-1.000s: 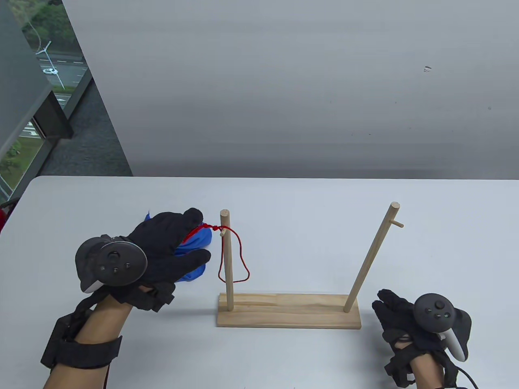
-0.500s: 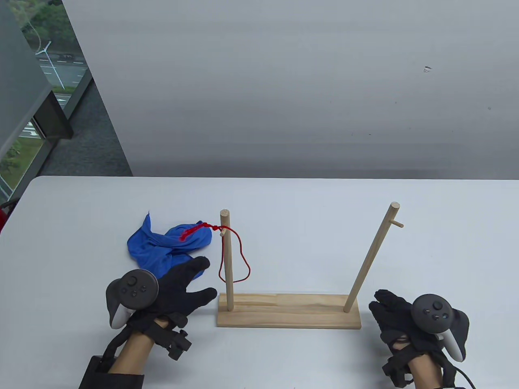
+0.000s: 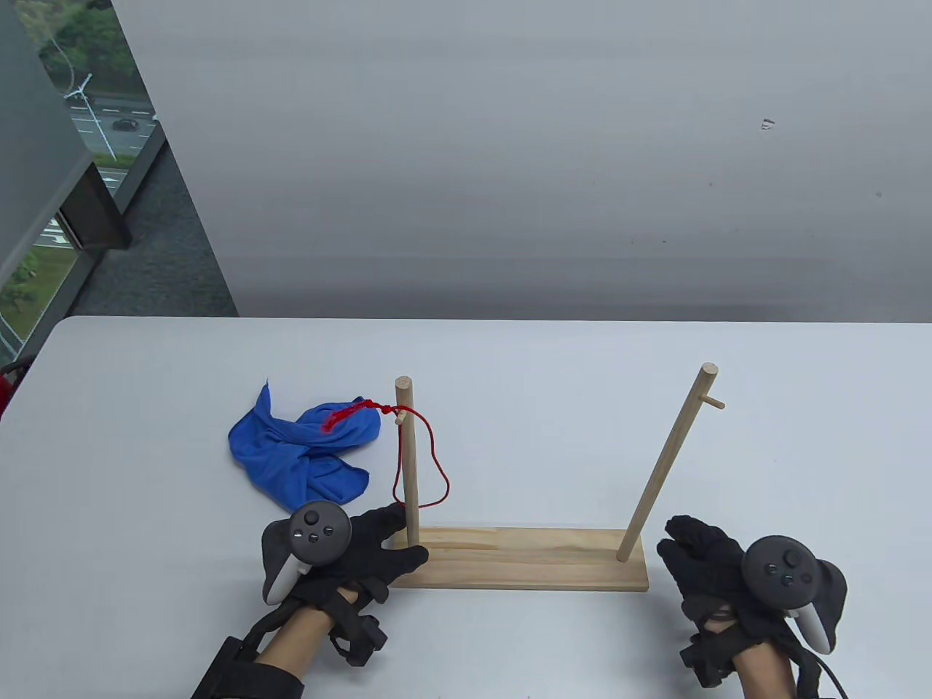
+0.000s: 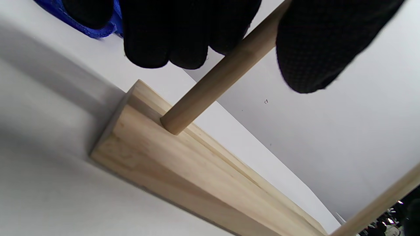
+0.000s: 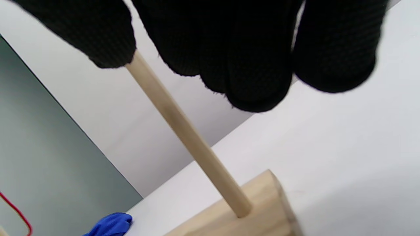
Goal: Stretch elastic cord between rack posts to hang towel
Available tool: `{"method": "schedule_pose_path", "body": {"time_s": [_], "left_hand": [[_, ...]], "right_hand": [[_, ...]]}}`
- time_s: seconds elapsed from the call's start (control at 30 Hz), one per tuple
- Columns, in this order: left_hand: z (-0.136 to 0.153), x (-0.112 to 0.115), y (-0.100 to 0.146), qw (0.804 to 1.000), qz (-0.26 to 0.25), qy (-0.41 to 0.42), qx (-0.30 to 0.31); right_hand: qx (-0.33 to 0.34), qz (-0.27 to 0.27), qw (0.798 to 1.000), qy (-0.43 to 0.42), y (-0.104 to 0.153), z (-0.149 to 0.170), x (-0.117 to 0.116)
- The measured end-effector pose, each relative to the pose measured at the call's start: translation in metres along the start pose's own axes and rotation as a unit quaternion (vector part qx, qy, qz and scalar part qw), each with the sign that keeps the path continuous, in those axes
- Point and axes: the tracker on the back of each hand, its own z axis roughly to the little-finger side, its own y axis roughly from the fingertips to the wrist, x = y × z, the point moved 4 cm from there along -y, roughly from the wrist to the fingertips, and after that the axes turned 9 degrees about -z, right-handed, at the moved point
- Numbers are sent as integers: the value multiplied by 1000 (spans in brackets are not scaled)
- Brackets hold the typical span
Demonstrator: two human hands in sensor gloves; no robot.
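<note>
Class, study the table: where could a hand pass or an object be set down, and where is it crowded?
Free: the table behind the rack base, and the gap between its two posts. Crowded: around the left post, with the red cord, blue towel and left hand. The right hand sits at the base's right end.

I work in an office-type room, upper floor: plain white table [image 3: 145, 408], bare grey wall panel [image 3: 510, 145], full-height window [image 3: 44, 240] overlooking a road [image 3: 109, 131] with cars.
</note>
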Motion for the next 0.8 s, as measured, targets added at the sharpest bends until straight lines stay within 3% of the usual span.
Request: {"method": "schedule_pose_path", "body": {"time_s": [0.33, 0.5, 0.8], "left_hand": [[3, 11, -1, 1000, -20, -19, -4], [2, 12, 0, 999, -30, -35, 5], [-2, 14, 3, 997, -47, -60, 15]], "right_hand": [[136, 30, 990, 17, 4, -54, 1], [169, 15, 985, 27, 2, -78, -6], [207, -14, 978, 19, -24, -122, -20]]}}
